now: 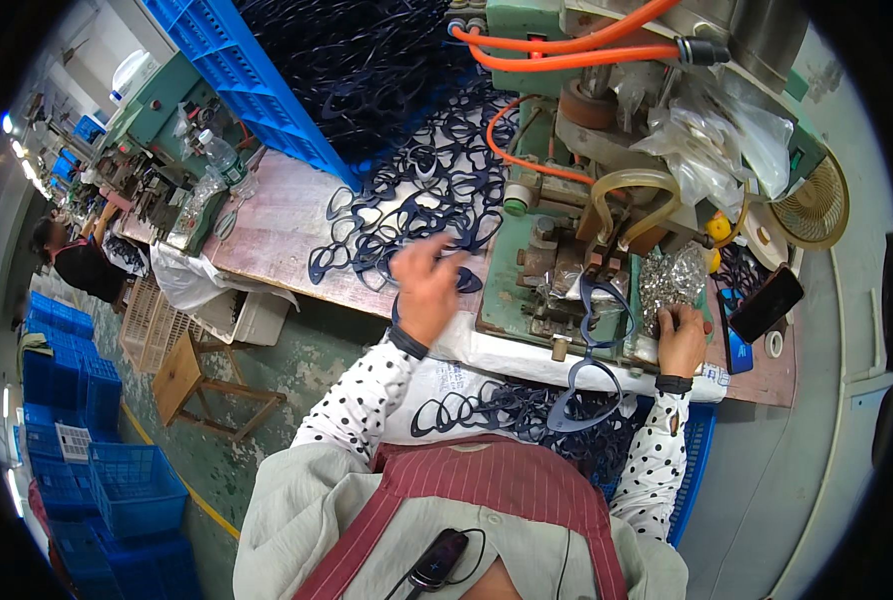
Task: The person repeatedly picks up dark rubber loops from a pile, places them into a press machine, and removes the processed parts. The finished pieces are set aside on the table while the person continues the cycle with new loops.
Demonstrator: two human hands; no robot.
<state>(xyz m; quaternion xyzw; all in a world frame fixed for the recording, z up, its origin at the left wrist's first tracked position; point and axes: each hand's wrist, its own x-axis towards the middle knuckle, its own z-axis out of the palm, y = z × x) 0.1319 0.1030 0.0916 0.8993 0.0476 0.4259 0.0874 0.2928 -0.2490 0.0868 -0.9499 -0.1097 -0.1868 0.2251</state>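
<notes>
My left hand (429,295) is over the near edge of a spread of dark blue plastic eyeglass fronts (407,215) on the table. Motion smears its fingers, and a dark blue piece lies right beside them. My right hand (681,342) is closed, its fingertips down at the edge of a heap of small shiny metal parts (670,283). Whatever those fingertips pinch is too small to make out. Between my hands, one eyeglass front (573,396) hangs down from the green bench machine (512,290), its upper end at the clamp.
A blue crate (257,85) full of dark fronts leans at the back. More fronts (527,410) lie in front of my lap. Orange hoses (587,55) cross the machine; a phone (767,304) and a fan (812,205) stand right. A stool (202,385), blue crates (132,490) and another person (87,262) are left.
</notes>
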